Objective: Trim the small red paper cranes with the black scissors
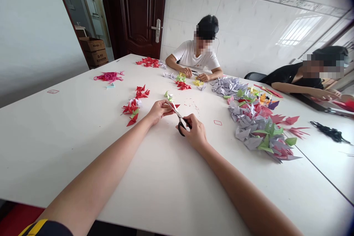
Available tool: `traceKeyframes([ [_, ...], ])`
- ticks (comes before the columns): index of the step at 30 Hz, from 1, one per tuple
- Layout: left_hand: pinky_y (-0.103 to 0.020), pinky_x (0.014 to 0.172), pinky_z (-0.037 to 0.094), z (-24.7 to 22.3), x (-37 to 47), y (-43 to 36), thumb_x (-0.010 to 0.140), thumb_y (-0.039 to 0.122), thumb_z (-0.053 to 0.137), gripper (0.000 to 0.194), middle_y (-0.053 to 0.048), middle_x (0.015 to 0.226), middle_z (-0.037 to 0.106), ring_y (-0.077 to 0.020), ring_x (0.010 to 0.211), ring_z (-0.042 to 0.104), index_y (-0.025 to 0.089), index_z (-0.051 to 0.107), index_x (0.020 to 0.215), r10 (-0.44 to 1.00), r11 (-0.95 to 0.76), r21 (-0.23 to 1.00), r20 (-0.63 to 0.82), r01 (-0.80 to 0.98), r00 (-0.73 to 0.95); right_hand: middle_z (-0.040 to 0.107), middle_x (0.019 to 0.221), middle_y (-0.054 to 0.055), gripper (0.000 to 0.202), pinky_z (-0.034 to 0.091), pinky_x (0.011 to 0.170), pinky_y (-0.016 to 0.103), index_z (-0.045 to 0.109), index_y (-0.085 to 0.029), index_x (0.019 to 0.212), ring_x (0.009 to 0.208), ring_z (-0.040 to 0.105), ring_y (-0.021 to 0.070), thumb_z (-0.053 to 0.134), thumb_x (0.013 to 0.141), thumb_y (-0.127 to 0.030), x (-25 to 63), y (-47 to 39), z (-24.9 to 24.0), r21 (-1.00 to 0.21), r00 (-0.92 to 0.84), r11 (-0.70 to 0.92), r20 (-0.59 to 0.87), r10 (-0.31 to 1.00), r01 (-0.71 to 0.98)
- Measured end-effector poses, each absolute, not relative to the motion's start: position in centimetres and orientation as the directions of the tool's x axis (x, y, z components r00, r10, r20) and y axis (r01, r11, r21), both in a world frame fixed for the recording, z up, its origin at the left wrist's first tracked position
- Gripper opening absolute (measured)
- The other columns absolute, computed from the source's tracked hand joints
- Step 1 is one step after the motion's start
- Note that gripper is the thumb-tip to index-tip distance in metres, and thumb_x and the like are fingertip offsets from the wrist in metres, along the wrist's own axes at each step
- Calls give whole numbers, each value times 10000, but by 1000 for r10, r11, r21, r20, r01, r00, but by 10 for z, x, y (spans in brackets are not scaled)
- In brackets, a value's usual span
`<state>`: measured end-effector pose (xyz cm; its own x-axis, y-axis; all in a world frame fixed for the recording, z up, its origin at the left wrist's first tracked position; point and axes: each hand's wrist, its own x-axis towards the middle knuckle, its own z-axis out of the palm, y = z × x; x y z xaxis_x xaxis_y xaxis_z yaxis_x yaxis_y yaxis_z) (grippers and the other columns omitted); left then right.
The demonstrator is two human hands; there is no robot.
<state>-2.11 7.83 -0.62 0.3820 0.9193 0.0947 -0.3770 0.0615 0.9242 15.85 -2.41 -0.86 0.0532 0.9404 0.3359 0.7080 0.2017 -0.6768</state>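
Grasping scissors in R hand, w/ thumb + fingers at black handles; pinching small red folded paper w/ fingertips of L hand. Neither hand free. Scissors: long axis diag., from R hand away + leftward to L fingertips. Red paper: up-left of R hand, at blade end, far nearer to L hand. Can't tell if btwn blades or just behind, nor open vs closed blades; too small + overlapped. Mostly hidden by L fingers + blades, so hard to make out full shape. Just past L fingertips, green-and-white folded piece on white table; beyond + to R, tiny red scraps. To L, row of red, white + green pieces; farther off, pink bundle. On R side, big mixed heap, indiv. pieces hard to separate. Across table, person in white T-shirt, hands near yellow pieces; far R, person in black w/ sth. red, blurred + cut off by edge.
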Motion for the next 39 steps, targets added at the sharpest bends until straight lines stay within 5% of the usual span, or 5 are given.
traceKeyframes([
  [9, -404, 940, 548, -8, -22, 83, 600, 194, 869, 316, -43, 776, 742, -156, 763, 714, 142, 654, 827, 953, 42, 911, 86, -410, 289, 671, 882, 29, 355, 414, 657, 304, 550, -244, 952, 724, 559, 187, 678, 726, -486, 161, -26, -10, -717, 83, 267, 412, 908, 644],
  [16, -391, 937, 548, -5, -25, 82, 660, 162, 823, 257, -57, 786, 746, -157, 760, 719, 130, 666, 862, 981, -7, 902, 90, -432, 173, 691, 777, 23, 229, 412, 634, 297, 611, -226, 887, 654, 530, 171, 626, 711, -372, 180, -23, -9, -770, 154, 230, 390, 908, 595],
  [39, -341, 899, 546, -7, -24, 86, 624, 109, 825, 258, -47, 810, 754, -145, 803, 708, 149, 683, 836, 987, -4, 871, 82, -491, 138, 672, 728, 22, 241, 424, 612, 288, 694, -218, 867, 626, 536, 169, 616, 718, -391, 183, -18, -15, -661, 41, 313, 462, 886, 682],
])
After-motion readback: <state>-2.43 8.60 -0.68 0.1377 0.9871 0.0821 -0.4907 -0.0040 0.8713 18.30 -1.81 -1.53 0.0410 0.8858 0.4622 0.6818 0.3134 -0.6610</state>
